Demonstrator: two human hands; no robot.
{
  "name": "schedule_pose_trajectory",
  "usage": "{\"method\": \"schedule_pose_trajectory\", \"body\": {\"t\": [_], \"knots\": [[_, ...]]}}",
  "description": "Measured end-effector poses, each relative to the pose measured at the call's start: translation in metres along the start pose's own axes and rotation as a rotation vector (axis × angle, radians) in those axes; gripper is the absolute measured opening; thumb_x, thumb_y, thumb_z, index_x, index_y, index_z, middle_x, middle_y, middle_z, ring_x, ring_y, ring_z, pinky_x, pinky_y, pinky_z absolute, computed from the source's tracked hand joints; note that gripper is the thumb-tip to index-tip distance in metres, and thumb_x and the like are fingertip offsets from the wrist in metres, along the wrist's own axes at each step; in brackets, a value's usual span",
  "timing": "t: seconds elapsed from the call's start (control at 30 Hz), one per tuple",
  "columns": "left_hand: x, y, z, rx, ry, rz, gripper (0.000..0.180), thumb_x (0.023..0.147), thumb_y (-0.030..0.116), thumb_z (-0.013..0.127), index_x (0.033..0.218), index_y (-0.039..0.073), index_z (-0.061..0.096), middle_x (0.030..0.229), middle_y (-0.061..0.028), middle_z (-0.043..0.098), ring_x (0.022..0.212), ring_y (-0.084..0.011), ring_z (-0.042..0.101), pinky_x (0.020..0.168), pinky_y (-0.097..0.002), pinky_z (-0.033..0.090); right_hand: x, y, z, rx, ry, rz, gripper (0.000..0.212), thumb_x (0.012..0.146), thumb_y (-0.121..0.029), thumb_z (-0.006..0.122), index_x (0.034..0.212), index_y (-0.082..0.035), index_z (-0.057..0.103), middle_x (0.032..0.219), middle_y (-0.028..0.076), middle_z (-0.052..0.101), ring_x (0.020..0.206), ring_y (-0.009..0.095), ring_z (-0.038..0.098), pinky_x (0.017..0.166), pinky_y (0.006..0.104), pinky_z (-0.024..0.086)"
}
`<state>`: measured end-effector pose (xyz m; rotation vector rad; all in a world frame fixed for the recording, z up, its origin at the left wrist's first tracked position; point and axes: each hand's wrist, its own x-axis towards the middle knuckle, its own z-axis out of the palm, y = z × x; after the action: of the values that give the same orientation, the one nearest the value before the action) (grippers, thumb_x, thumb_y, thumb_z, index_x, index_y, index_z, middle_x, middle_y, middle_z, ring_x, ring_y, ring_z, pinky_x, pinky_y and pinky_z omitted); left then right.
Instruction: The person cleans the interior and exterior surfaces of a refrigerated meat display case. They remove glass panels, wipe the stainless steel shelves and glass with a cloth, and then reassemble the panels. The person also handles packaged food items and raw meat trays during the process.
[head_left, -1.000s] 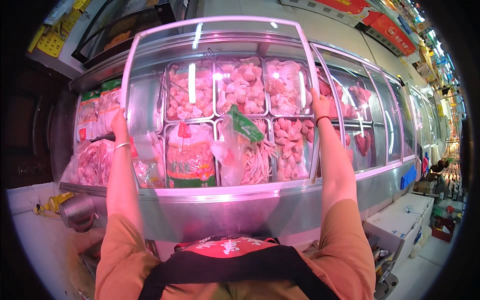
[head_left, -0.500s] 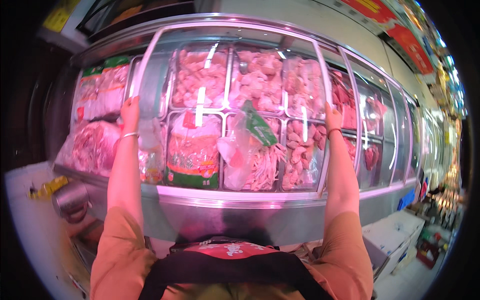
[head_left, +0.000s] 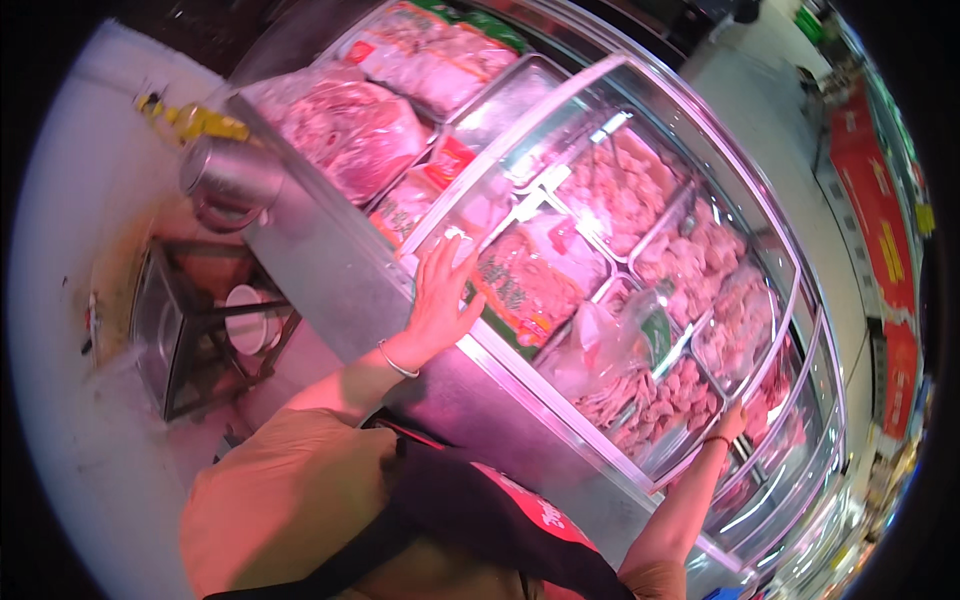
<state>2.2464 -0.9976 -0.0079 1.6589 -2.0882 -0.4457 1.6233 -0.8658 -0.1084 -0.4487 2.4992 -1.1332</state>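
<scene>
Upper left: a metal pot (head_left: 225, 180) with a handle, beside the display case (head_left: 330, 275).
Upper left of centre: raw meat (head_left: 365, 140) in a clear bag.
Left hand (head_left: 442, 300): left of centre, fingers spread, laid against the panel's near left corner.
Glass panel (head_left: 612, 262): centre to right of the frame, above trays of pink meat.
Right hand (head_left: 733, 422): lower right, at the panel's right edge; cannot tell whether it pinches it.

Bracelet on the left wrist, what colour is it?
The bracelet looks silvery; the head view shows it best.
</scene>
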Motion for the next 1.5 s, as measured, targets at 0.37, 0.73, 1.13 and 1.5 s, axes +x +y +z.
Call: {"method": "schedule_pose_trajectory", "body": {"t": [0.37, 0.73, 1.13, 1.5], "knots": [[-0.053, -0.071, -0.044, 0.192, -0.069, -0.171, 0.062, 0.088, 0.035, 0.057, 0.138, 0.003, 0.039, 0.149, -0.0208, 0.027, 0.14, -0.0376, 0.021, 0.114, -0.0543, 0.009, -0.106, -0.097, 0.131, 0.119, -0.384, -0.026, 0.035, 0.092, -0.033, 0.057, 0.101, 0.001, 0.058, 0.085, 0.003, 0.053, 0.076, 0.012, 0.049, 0.065, 0.0272, 0.041], [-0.065, -0.086, -0.044, 0.149, -0.022, -0.082, 0.06, 0.091, 0.036, 0.052, 0.136, -0.002, 0.04, 0.145, -0.0215, 0.034, 0.137, -0.0362, 0.028, 0.113, -0.054, 0.013, -0.253, -0.249, 0.305, 0.296, -1.044, 0.124, 0.069, 0.089, -0.036, 0.063, 0.143, -0.005, 0.031, 0.14, 0.012, 0.037, 0.114, 0.03, 0.048, 0.08, 0.0479, 0.053], [-0.068, -0.082, -0.049, 0.134, -0.03, -0.132, 0.058, 0.09, 0.036, 0.054, 0.133, -0.001, 0.043, 0.146, -0.0189, 0.033, 0.137, -0.0323, 0.029, 0.115, -0.0495, 0.016, -0.362, -0.364, 0.467, 0.363, -1.425, 0.109, 0.079, 0.087, -0.034, 0.066, 0.145, -0.002, 0.022, 0.147, 0.015, 0.028, 0.126, 0.039, 0.039, 0.084, 0.0477, 0.055], [-0.073, -0.094, -0.042, 0.082, 0.091, -0.075, 0.054, 0.089, 0.037, 0.056, 0.129, 0.001, 0.048, 0.143, -0.0185, 0.037, 0.136, -0.0323, 0.03, 0.115, -0.0487, 0.016, -0.396, -0.329, 0.431, 0.183, -1.2, -0.169, 0.062, 0.091, -0.028, 0.061, 0.14, 0.0, 0.035, 0.131, 0.013, 0.05, 0.114, 0.027, 0.056, 0.078, 0.0408, 0.054]]}}
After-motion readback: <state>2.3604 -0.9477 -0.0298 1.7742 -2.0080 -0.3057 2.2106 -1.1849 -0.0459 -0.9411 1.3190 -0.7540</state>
